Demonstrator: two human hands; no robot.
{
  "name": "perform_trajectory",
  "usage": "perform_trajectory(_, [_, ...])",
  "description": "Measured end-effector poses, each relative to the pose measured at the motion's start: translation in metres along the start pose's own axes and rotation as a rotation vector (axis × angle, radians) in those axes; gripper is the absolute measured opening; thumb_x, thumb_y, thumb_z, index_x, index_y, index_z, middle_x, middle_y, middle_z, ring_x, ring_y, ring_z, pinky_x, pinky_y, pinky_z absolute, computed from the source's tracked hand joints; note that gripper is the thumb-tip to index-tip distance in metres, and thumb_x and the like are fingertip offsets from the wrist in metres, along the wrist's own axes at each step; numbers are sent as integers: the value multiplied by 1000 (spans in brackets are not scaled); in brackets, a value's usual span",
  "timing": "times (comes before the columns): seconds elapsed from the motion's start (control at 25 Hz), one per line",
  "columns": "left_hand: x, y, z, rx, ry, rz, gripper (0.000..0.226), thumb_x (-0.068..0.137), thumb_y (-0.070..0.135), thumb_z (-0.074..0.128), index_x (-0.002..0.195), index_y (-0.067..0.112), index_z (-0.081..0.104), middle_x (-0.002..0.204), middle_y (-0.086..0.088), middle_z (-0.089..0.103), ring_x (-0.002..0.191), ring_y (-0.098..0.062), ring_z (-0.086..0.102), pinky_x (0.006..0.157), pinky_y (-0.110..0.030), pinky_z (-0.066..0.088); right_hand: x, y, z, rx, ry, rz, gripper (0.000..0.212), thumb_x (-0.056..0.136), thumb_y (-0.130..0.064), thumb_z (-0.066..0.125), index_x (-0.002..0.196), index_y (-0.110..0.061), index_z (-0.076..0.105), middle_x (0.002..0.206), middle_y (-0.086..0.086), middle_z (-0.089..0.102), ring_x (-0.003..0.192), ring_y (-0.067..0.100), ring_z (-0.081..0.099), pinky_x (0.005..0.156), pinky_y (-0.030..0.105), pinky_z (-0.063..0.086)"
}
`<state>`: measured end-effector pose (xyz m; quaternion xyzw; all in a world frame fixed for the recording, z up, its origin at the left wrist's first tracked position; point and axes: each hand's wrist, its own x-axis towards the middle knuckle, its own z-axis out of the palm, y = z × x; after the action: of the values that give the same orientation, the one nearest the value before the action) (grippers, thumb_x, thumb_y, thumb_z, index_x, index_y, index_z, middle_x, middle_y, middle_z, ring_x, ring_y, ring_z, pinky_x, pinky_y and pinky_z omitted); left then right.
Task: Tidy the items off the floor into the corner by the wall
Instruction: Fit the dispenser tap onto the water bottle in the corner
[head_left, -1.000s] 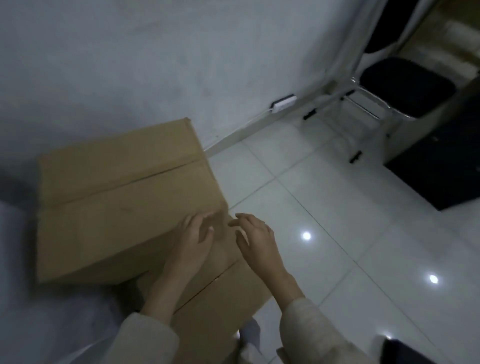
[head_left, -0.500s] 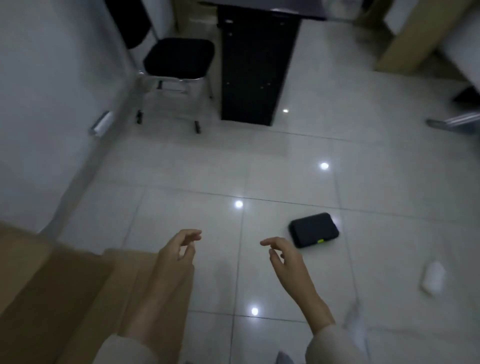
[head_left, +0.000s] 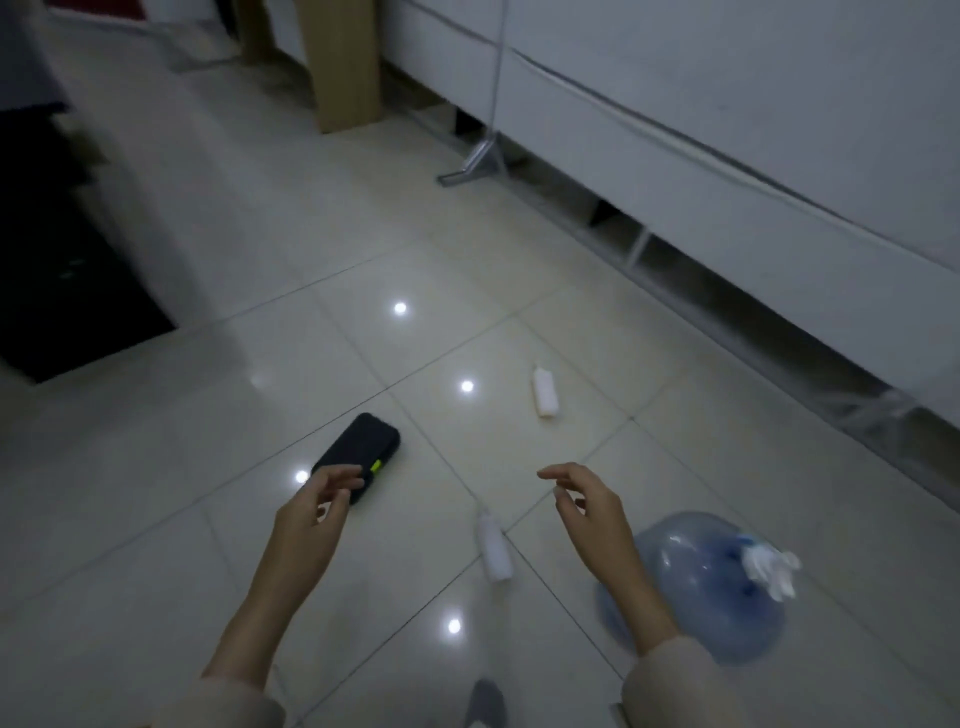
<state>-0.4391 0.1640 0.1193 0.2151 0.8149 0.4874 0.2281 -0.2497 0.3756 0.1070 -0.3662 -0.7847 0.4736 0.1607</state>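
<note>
Black rectangular case (head_left: 358, 454): lies flat on glossy tiled floor (head_left: 208, 467), nearest.
Left hand (head_left: 311, 519): loosely open, empty; grip long edges.
Right hand (head_left: 592, 514): open, empty.

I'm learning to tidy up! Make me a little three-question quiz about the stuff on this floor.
1. True or false: the left hand is gripping the black case.
2. How many small white bottles lie on the floor?
3. What lies closest to the right hand? A) the blue plastic bag B) the cardboard piece C) the dark cabinet

Key
1. False: its fingers are relaxed and hold nothing, just over the case's near end.
2. Two: the far bottle and the near bottle, both on their sides.
3. A.
</note>
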Motion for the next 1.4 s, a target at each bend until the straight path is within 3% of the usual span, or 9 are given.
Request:
perform_trajectory(0.12, [15,33,53,24,-169,49,25,93,7,45,107,22,58,103,4,65,98,-9,58,77,-16,41,-17,28,-58,60,174,92,32,89,0,46,97,-27,61,103,-5,63,96,5,57,77,5,41])
perform_trajectory(0.24, [23,62,99,60,-302,118,25,92,5,46,105,22,58,99,9,64,98,-10,58,82,-21,43,-38,55,-93,120,292,194,35,89,0,46,93,-32,60,95,4,66,89,25,62,78,24,47])
perform_trajectory(0.36, [31,87,141,84,-426,190,29,91,4,46,100,30,56,98,12,64,97,-5,57,88,-28,43,-54,71,-116,136,431,284,33,87,6,46,90,-24,60,86,26,66,81,43,61,62,11,45])
perform_trajectory(0.52, [32,109,194,144,-615,248,34,91,5,45,96,37,54,99,13,64,98,-4,57,86,-27,43,-78,85,-145,185,591,389,32,85,9,48,91,-20,60,96,8,63,89,23,57,73,8,40])
perform_trajectory(0.68, [24,129,262,232,-788,319,28,90,4,45,101,27,56,100,5,65,96,-11,57,77,-15,42,-102,119,-171,224,710,497,31,82,8,48,105,-9,61,108,7,61,100,20,54,77,14,41])
perform_trajectory(0.84, [13,128,341,329,-896,359,25,90,5,46,106,20,58,102,3,65,91,-7,58,67,1,36,-111,175,-196,242,702,581,35,83,6,50,107,-20,54,114,2,56,110,22,52,87,26,38])
perform_trajectory(1.12, [5,55,483,483,-949,291,33,88,11,54,121,14,51,121,-1,56,111,-11,50,91,-18,33,-71,298,-224,300,463,664,56,85,-2,56,136,-11,33,135,2,40,116,8,36,90,15,28])
perform_trajectory(1.28, [-1,11,559,499,-1036,131,88,70,60,54,136,5,35,141,-13,42,130,-27,41,104,-28,32,-32,349,-216,442,476,651,60,84,0,59,135,-8,28,129,4,39,124,15,36,83,-4,26])
perform_trajectory(1.4, [-4,-3,605,424,-1007,148,72,67,40,61,130,22,32,134,3,42,125,-13,41,99,-17,31,-12,377,-201,382,443,606,62,85,-12,62,138,-14,30,142,3,33,131,9,32,98,6,23])
